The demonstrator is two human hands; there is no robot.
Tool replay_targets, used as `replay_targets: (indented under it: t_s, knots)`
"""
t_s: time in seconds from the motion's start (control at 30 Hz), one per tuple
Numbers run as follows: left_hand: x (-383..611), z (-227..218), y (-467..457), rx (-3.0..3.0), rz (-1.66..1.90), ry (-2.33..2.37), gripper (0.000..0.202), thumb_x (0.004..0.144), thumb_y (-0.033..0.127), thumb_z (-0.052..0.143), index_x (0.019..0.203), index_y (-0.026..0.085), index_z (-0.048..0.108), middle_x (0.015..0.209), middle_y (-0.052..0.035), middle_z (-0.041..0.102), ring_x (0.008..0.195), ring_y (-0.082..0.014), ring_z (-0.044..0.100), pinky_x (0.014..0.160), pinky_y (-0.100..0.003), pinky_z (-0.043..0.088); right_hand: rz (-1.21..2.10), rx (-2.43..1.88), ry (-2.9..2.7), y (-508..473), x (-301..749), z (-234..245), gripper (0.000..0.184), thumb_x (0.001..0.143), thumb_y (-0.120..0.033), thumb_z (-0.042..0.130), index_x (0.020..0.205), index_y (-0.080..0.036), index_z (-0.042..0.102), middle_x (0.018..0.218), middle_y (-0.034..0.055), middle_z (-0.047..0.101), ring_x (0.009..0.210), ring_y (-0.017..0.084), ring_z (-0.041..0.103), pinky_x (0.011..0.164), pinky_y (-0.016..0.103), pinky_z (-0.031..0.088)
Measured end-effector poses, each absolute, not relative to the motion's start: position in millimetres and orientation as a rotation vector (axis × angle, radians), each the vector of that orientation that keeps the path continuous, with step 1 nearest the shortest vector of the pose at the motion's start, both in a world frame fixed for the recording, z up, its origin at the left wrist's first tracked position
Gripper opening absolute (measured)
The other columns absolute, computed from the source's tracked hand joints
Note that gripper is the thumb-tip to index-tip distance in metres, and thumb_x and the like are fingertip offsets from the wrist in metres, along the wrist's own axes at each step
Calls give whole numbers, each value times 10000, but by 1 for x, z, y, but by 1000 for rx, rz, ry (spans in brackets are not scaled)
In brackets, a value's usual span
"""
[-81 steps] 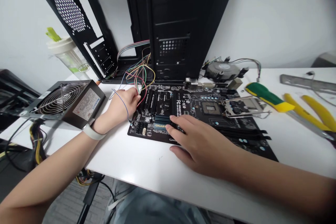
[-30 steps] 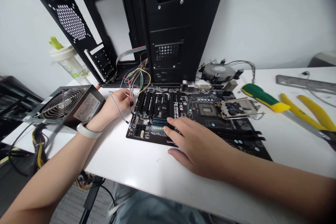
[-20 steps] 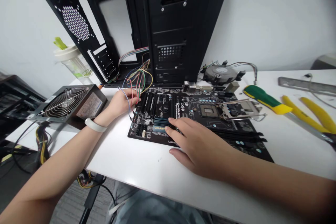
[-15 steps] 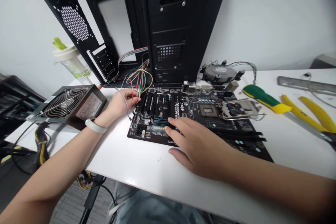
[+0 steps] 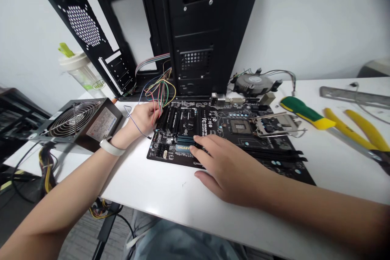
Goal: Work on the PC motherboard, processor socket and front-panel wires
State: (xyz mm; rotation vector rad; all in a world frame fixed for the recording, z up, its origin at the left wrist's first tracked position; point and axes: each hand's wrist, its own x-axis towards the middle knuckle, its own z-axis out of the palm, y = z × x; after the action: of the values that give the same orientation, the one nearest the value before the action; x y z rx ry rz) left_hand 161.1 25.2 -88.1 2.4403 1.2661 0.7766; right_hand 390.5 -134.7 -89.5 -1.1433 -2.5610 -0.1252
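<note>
My left hand (image 5: pixel 141 118), with a white band on its wrist, pinches thin coloured case wires (image 5: pixel 160 91) at the left edge of a black Gigabyte motherboard (image 5: pixel 213 118). A thin blue wire (image 5: pixel 133 121) loops past the back of that hand. The connector end in its fingers is hidden. My right hand (image 5: pixel 227 166) lies flat with its fingertips on the board's lower middle, over the blue-lettered heatsink (image 5: pixel 184 148), and grips nothing.
An open black PC case (image 5: pixel 198 32) stands behind the board. A power supply (image 5: pixel 82 122) sits left, with its cables hanging below the table edge. A CPU cooler (image 5: pixel 252 84), green-yellow screwdriver (image 5: pixel 303 113), yellow-handled pliers (image 5: pixel 353 132) and I/O shield (image 5: pixel 355 96) lie right.
My left hand has shifted slightly along the board's edge, and the blue wire swings differently. My view has moved a little. My right hand stays on the board.
</note>
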Motion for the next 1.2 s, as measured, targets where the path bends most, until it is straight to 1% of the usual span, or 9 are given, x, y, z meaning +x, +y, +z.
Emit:
replay_targets:
  t_s: [0.23, 0.47, 0.67, 0.87, 1.2]
  knots:
    - [161, -92, 27, 2468, 775, 1279, 180, 808, 299, 426, 699, 187, 516, 583, 17, 499, 566, -129, 441, 553, -232, 323, -146, -1146, -2563, -135, 390, -89, 384, 858, -280, 532, 1127, -36, 658, 1125, 236, 624, 947, 323, 599, 766, 473, 546]
    - [164, -95, 30, 2509, 788, 1299, 154, 799, 286, 420, 687, 196, 474, 571, 18, 473, 536, -128, 410, 543, -241, 312, -181, -1121, -2583, -134, 391, -89, 391, 862, -290, 530, 1122, -29, 659, 1139, 236, 623, 961, 334, 598, 786, 480, 544]
    - [161, -92, 26, 2508, 760, 1286, 130, 792, 258, 418, 707, 190, 490, 584, 16, 500, 538, -125, 432, 544, -240, 315, -156, -1145, -2592, -134, 390, -88, 383, 868, -296, 525, 1119, -39, 656, 1143, 232, 621, 970, 340, 598, 780, 487, 540]
    - [161, -90, 23, 2520, 748, 1275, 176, 821, 299, 394, 712, 192, 481, 596, 17, 506, 553, -124, 442, 562, -236, 339, -149, -1147, -2591, -134, 391, -88, 376, 871, -307, 527, 1111, -49, 656, 1144, 229, 621, 955, 328, 600, 775, 476, 537]
    - [167, -84, 23, 2623, 665, 1437, 140, 816, 278, 416, 741, 196, 501, 654, -31, 591, 591, -180, 522, 623, -287, 378, -143, -1150, -2594, -135, 390, -88, 360, 869, -283, 517, 1100, -44, 653, 1125, 238, 616, 942, 341, 592, 741, 473, 532]
